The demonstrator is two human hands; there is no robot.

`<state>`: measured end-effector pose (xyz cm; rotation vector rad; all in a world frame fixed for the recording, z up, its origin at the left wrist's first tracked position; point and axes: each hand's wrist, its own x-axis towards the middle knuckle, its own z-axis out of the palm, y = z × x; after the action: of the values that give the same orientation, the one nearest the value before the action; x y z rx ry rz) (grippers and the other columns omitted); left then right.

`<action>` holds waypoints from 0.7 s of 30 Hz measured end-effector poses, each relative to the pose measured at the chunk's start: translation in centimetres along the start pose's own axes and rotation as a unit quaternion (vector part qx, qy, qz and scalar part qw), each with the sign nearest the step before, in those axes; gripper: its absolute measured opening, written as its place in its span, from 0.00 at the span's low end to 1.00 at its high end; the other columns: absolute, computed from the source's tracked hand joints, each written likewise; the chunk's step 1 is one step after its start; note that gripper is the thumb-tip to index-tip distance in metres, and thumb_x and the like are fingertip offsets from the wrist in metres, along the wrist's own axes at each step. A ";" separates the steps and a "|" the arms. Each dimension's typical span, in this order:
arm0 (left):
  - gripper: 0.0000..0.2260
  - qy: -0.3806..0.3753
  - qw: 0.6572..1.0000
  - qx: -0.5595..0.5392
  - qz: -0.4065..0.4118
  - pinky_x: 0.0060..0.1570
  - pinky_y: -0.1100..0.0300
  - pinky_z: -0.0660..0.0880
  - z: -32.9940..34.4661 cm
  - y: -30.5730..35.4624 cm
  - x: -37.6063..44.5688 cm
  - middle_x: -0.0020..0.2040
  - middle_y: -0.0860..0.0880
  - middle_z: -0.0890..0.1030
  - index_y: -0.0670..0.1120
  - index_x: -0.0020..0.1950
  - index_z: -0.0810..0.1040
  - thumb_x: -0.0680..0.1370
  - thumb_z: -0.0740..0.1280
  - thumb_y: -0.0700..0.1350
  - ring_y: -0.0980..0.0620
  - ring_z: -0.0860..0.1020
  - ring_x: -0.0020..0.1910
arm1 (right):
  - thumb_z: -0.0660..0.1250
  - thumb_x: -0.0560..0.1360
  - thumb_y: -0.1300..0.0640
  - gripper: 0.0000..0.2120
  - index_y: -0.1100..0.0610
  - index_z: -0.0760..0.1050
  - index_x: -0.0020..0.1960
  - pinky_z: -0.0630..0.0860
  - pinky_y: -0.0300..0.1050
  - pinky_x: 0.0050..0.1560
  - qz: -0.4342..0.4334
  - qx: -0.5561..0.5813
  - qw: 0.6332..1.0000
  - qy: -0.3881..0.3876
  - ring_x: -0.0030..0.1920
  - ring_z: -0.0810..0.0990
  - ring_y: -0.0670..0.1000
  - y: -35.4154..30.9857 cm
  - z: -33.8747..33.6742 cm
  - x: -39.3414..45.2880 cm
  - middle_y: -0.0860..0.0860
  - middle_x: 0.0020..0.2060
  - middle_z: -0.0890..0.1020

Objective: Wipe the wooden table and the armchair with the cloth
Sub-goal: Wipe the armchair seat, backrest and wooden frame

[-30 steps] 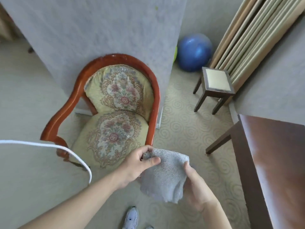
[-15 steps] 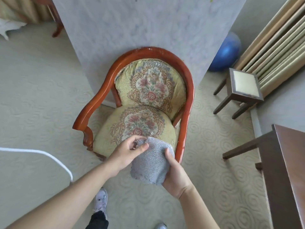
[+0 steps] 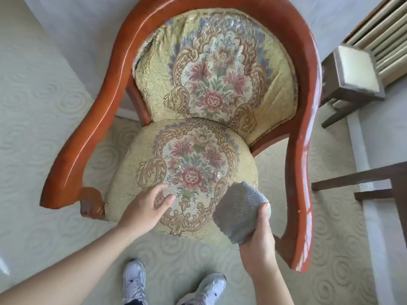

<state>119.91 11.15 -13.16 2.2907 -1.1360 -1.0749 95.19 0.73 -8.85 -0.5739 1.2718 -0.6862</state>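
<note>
Right grip: my right hand (image 3: 259,245) clenches the folded cloth (image 3: 237,213)
Left grip: my left hand (image 3: 145,208) released, over the seat
Cloth: above the armchair (image 3: 198,155) seat's front right
Nearer arm: right armrest, just beside the cloth

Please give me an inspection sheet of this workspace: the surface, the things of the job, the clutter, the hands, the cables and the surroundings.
Surface: armchair with floral seat cushion and red-brown wooden frame; paint looks worn pale along its right arm.
Job's things: grey cloth, bunched, over the seat's front right part; wooden table, only its edge in view at right.
Clutter: nothing seen on the seat.
Hands: right hand grips the cloth; left hand empty, fingers loosely curled above the seat front.
Cables: nothing seen.
Surroundings: patterned carpet, small stool, grey wall, person's white shoes.
</note>
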 end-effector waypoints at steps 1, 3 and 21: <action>0.35 0.016 0.999 0.025 0.013 0.66 0.59 0.66 1.1 -1.0 1.9 0.75 0.55 0.69 0.55 0.76 0.66 0.76 0.50 0.73 0.54 0.69 0.73 | 0.60 0.69 0.28 0.38 0.55 0.76 0.66 0.75 0.50 0.61 -0.016 -0.031 0.999 0.030 0.59 0.82 0.49 0.5 0.1 2.0 0.53 0.59 0.84; 0.41 0.053 0.995 0.079 0.033 0.72 0.54 0.59 3.3 -2.6 5.7 0.80 0.53 0.61 0.56 0.80 0.60 0.73 0.46 0.78 0.51 0.60 0.78 | 0.58 0.68 0.25 0.42 0.61 0.78 0.60 0.75 0.47 0.52 -0.052 -0.101 0.989 0.091 0.47 0.83 0.49 1.4 0.3 6.1 0.54 0.44 0.86; 0.47 0.211 0.933 0.287 0.046 0.77 0.38 0.50 11.0 -8.9 17.9 0.83 0.45 0.46 0.51 0.83 0.47 0.71 0.42 0.77 0.45 0.46 0.82 | 0.42 0.82 0.40 0.30 0.49 0.56 0.80 0.39 0.45 0.79 -0.337 -0.605 0.713 0.106 0.80 0.43 0.49 12.1 5.1 22.3 0.46 0.80 0.54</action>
<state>122.98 2.45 -34.08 2.6723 -1.4809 -0.1839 105.28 -7.50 -31.24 -2.1867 1.6478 -0.3971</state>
